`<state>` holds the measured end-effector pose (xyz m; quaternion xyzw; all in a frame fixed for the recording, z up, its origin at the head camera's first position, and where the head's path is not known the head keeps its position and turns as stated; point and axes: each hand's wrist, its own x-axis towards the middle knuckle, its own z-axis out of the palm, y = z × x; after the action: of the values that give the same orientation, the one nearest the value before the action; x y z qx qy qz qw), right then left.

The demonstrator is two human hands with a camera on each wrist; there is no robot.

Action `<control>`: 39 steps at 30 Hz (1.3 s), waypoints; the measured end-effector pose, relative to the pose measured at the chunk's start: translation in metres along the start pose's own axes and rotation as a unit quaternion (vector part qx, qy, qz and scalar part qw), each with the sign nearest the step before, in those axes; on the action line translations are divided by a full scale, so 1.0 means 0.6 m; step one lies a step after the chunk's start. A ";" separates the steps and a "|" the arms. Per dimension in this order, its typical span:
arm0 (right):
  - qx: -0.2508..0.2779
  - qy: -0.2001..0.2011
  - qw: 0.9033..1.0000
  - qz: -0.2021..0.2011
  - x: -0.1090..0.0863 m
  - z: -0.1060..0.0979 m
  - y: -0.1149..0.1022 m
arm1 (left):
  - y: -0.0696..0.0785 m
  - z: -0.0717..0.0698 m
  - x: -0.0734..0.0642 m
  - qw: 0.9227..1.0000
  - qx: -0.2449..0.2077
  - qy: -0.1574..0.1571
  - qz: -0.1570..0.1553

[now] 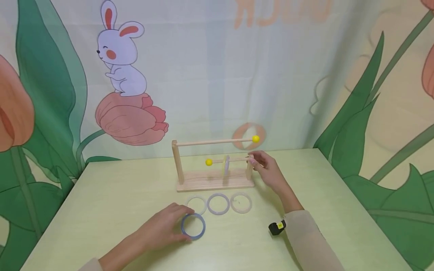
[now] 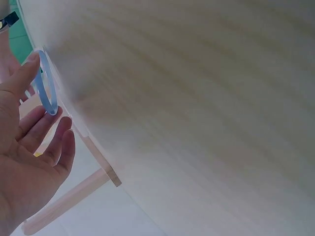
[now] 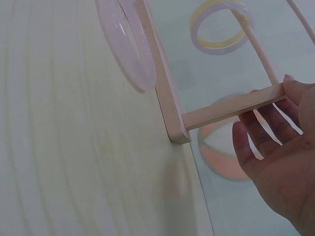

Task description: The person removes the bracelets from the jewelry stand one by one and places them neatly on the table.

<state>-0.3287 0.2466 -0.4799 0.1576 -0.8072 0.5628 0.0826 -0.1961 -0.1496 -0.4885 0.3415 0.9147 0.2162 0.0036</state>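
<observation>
My left hand [image 1: 157, 229] holds a blue bangle [image 1: 204, 227] between thumb and fingertips, low over the table. In the left wrist view the bangle [image 2: 51, 93] stands on edge, other fingers loosely bent below it. A wooden bangle rack [image 1: 215, 183] has two rods tipped with yellow balls. At its right end my right hand [image 1: 269, 171] grips the top of the short post [image 1: 249, 171], thumb on one side, fingers on the other. On the lower rod hang a yellow bangle [image 3: 196, 14] and a lavender bangle [image 3: 195, 38], side by side.
Before the rack, a whitish bangle [image 1: 205, 205], a lavender bangle [image 1: 218, 194] and a pale pink bangle [image 1: 251, 203] lie in a row on the table [image 1: 118, 195]. A small black device [image 1: 276, 228] sits at the right sleeve. A printed curtain [image 1: 203, 75] hangs behind.
</observation>
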 end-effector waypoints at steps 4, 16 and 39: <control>0.001 0.000 1.000 -0.002 -0.003 0.000 0.002 | 0.001 0.002 0.000 1.000 0.001 -0.010 -0.002; 0.003 -0.008 1.000 -0.006 -0.005 -0.003 0.007 | 0.001 0.010 0.001 1.000 0.017 -0.022 0.010; 0.004 -0.001 1.000 -0.008 0.000 0.000 0.001 | 0.001 0.003 -0.007 1.000 0.009 -0.026 0.016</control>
<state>-0.3289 0.2468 -0.4801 0.1650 -0.8039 0.5650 0.0853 -0.1924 -0.1512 -0.4906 0.3614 0.9106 0.1993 0.0206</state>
